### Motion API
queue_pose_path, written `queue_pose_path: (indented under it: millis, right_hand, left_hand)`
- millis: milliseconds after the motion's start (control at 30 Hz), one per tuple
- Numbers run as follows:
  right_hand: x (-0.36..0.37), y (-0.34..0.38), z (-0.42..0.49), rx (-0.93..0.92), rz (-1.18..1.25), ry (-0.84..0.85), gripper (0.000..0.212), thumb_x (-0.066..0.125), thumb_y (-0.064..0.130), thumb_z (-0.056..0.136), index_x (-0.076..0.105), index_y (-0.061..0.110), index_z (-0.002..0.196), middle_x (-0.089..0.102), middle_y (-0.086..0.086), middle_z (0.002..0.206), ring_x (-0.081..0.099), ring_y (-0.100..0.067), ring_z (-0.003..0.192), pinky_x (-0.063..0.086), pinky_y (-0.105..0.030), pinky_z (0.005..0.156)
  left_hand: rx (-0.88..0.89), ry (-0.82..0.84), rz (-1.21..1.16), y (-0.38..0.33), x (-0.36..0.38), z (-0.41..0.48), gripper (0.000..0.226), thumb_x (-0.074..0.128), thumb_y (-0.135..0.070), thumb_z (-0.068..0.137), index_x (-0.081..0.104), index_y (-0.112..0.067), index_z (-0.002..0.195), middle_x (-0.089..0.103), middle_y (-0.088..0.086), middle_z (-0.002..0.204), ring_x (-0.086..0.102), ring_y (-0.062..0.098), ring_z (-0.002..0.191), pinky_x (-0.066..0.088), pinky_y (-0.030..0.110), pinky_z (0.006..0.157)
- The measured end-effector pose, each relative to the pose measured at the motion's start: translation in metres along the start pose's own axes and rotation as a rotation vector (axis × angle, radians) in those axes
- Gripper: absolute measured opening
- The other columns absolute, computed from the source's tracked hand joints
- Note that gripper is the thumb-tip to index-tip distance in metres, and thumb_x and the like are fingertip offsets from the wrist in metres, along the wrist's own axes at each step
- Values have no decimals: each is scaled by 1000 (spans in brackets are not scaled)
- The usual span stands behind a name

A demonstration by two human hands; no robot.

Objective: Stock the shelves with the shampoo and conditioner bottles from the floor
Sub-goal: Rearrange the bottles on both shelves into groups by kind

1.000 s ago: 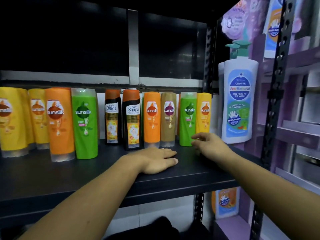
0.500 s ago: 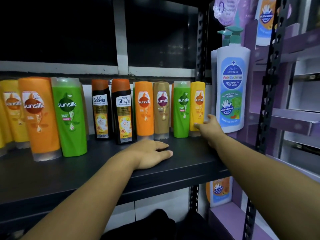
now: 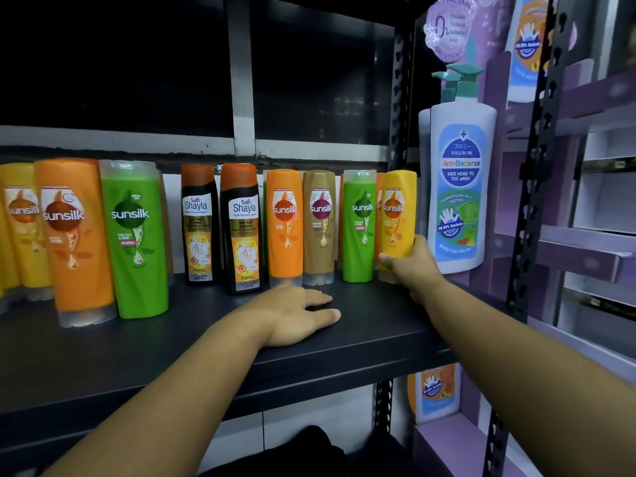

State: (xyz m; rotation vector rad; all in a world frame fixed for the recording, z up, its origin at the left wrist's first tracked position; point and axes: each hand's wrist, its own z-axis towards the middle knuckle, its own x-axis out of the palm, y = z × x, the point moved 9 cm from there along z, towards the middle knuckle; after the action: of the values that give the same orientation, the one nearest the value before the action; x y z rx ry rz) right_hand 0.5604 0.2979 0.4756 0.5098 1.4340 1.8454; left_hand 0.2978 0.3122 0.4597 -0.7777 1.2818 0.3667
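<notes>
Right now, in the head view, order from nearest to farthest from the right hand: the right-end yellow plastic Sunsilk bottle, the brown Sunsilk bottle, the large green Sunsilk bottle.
1. Yellow plastic Sunsilk bottle, right end, gripped by the right hand.
2. Brown Sunsilk bottle, mid-row.
3. Large green Sunsilk bottle, left.

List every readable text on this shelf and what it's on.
"sunsilk": yellow bottle in right hand; brown bottle; nearest green bottle; nearest orange bottle.
"Safi Shayla": both black bottles.
"Hair Fall Control": nearer black bottle.
"FOLLOW ME", "Anti-Bacterial", "KIDS HEAD TO TOE WASH", "DERMATOLOGICALLY TESTED", "BURSTING MELON": white pump bottle.
Finer print, purple sign: too blurred.
</notes>
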Motion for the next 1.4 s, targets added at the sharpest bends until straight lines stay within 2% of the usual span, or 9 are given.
queue_pose_path:
  millis: [67, 133, 200, 500, 733, 900, 1033, 1233, 1400]
  right_hand:
    - [-3, 2, -3, -21, -55, -26, 52, 78, 14, 87, 41, 17, 124, 56, -11, 122, 58, -32, 108, 59, -45, 71]
    - [-6, 4, -7, -34, -99, -46, 51, 79, 18, 86, 41, 18, 120, 57, -13, 123, 58, -34, 110, 57, -54, 88]
    - [-7, 4, -9, -30, -96, -42, 52, 79, 18, 85, 41, 17, 120, 58, -13, 122, 58, -34, 109, 54, -56, 94]
    - [-12, 15, -56, 6, -94, 85, 48, 76, 20, 90, 43, 21, 125, 58, -6, 121, 57, -28, 108, 52, -41, 83]
    - [7, 37, -103, -23, -142, 261, 67, 75, 23, 90, 37, 24, 144, 54, -3, 135, 54, -29, 124, 49, -44, 96]
    - [28, 52, -134, -70, -159, 345, 58, 77, 26, 88, 43, 28, 135, 57, 3, 124, 56, -22, 114, 51, -41, 95]
    - [59, 67, -163, -89, -101, 455, 45, 77, 22, 89, 46, 32, 120, 61, 9, 113, 59, -17, 108, 51, -39, 97]
    - [128, 88, -210, -115, -59, 599, 55, 81, 21, 85, 51, 28, 131, 67, 7, 121, 64, -18, 111, 51, -44, 103]
    - [190, 112, -251, -165, -43, 714, 53, 81, 22, 86, 50, 31, 129, 66, 8, 122, 63, -16, 111, 50, -40, 102]
  left_hand:
    - [0, -2, -7, -1, 0, -1, 59, 45, -70, 96, 44, -46, 150, 35, -17, 161, 35, 14, 147, 29, 37, 120]
    - [-3, -8, -16, 0, -1, -1, 59, 46, -70, 95, 45, -46, 149, 36, -16, 161, 36, 14, 146, 30, 37, 119]
    - [-2, -11, -24, 0, -2, -1, 60, 47, -70, 95, 46, -45, 149, 38, -16, 160, 37, 14, 145, 31, 33, 117]
    - [-6, -23, -24, -2, -3, -2, 59, 49, -68, 95, 48, -41, 148, 42, -12, 158, 41, 16, 142, 33, 30, 109]
    - [-21, -88, 50, -2, -13, -11, 52, 49, -62, 97, 59, -35, 140, 57, -9, 144, 53, 16, 126, 47, 37, 106]
    - [2, -79, 60, 7, -21, -36, 45, 50, -56, 99, 61, -36, 137, 58, -12, 143, 54, 12, 126, 47, 38, 107]
    - [17, -109, 110, 22, -35, -70, 45, 52, -55, 99, 61, -33, 138, 58, -12, 143, 53, 10, 128, 44, 33, 109]
    - [-65, -149, 143, 76, -61, -131, 49, 53, -53, 100, 59, -29, 142, 57, -14, 145, 50, 8, 134, 39, 25, 110]
    - [-161, -216, 149, 124, -86, -189, 42, 55, -48, 101, 65, -27, 136, 63, -14, 138, 56, 5, 125, 44, 25, 105]
